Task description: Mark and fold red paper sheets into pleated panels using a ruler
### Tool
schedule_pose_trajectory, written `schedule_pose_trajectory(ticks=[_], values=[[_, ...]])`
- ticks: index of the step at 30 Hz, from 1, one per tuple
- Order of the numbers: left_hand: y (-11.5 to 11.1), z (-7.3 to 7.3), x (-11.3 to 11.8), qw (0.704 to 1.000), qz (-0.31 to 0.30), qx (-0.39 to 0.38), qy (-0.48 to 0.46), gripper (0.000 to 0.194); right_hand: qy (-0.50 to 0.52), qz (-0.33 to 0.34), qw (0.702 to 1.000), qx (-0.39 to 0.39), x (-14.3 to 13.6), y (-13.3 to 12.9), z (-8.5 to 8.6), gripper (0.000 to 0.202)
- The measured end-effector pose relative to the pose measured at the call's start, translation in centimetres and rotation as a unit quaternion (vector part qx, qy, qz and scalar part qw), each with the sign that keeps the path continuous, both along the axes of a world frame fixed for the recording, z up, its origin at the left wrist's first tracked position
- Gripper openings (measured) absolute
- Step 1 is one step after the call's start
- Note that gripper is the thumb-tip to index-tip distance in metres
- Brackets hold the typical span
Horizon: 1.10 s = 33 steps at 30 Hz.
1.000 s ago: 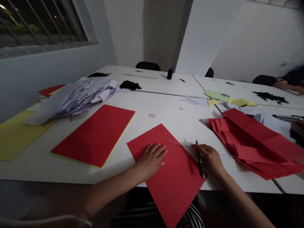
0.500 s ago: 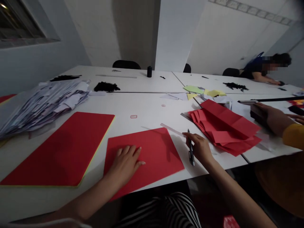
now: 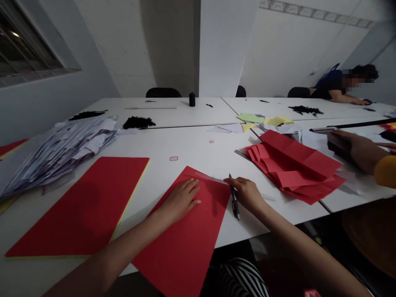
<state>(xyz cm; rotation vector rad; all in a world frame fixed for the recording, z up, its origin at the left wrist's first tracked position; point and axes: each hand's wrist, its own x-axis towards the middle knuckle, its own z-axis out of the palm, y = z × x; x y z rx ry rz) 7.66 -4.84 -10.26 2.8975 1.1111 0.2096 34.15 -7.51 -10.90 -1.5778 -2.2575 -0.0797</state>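
Observation:
My left hand point(image 3: 182, 200) lies flat with fingers stretched on a red paper sheet point(image 3: 182, 251). The sheet is turned at a slant, and its near corner hangs past the table edge. At its upper right edge, my right hand point(image 3: 249, 194) is closed on a black pen point(image 3: 235, 208) that points down and a clear ruler point(image 3: 208, 177). The ruler reaches left from the fingertips over the sheet's top edge. Left of my arm lies a larger stack of red paper point(image 3: 83, 206) with a yellow edge.
Folded red papers point(image 3: 297, 165) are heaped to the right. Beside them is a co-worker's hand point(image 3: 361, 144) with a yellow sleeve. A pile of white paper strips point(image 3: 68, 148) stands at the left; black thread point(image 3: 139, 122) lies behind. Another person point(image 3: 340, 86) sits at the far right.
The red sheet has turned, its near corner now off the table edge. My left hand has slid up and right on it; my right hand has brought the ruler left over the sheet.

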Motion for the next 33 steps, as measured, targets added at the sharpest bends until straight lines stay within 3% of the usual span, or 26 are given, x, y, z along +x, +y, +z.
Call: schedule_pose_trajectory(ticks=[4,10,15,19,26,33], values=[[-0.1,-0.9,0.2,0.998,0.054,-0.006,0.016,0.041,-0.039,0.015,0.999,-0.019,-1.9,2.0,0.4,0.036],[-1.6,-0.5,1.0,0.996,0.091,0.017,0.016,0.034,-0.052,0.09,0.994,-0.029,-4.8,4.8,0.3,0.024],[-0.8,-0.3,1.2,0.993,0.091,0.018,0.072,0.031,-0.039,0.138,0.99,-0.012,-5.7,5.5,-0.9,0.025],[0.0,-0.9,0.8,0.992,0.069,0.044,0.099,0.044,-0.034,0.169,0.985,0.002,-5.5,5.5,-1.7,0.03],[0.5,-2.5,0.0,0.994,0.089,0.063,-0.011,0.041,0.022,0.191,0.981,-0.003,-5.1,5.9,-2.1,0.033],[1.1,-2.7,-0.3,0.994,0.101,0.01,-0.045,0.059,0.068,0.195,0.978,-0.028,-4.9,5.9,-2.4,0.038]])
